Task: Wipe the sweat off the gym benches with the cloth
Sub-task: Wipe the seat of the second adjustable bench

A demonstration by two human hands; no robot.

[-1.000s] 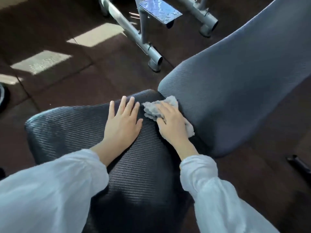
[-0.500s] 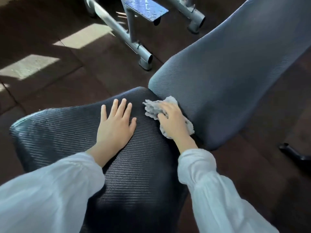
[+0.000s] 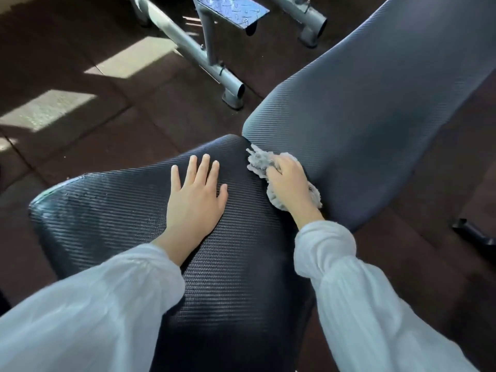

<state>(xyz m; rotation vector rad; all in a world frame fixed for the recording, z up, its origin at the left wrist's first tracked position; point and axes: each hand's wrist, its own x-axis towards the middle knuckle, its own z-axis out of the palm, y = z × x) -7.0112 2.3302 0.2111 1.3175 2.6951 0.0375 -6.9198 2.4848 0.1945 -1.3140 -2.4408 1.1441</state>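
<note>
A gym bench fills the view: its black ribbed seat pad [image 3: 112, 210] lies below me and its grey backrest pad [image 3: 375, 108] slopes up to the right. My left hand [image 3: 196, 194] rests flat on the seat pad with straight fingers. My right hand [image 3: 288, 181] grips a crumpled grey cloth [image 3: 259, 161] and presses it into the seam where the seat meets the backrest. Part of the cloth is hidden under the hand. Both arms wear white sleeves.
A grey steel machine frame [image 3: 193, 52] with a checker-plate footplate [image 3: 230, 9] stands on the dark rubber floor beyond the bench. Sunlit patches [image 3: 48, 108] fall on the floor at left. A black bench foot [image 3: 472, 233] shows at the right edge.
My right hand has curled tighter around the cloth at the seam and shifted slightly. The left hand stays flat on the seat. The camera has drifted a little.
</note>
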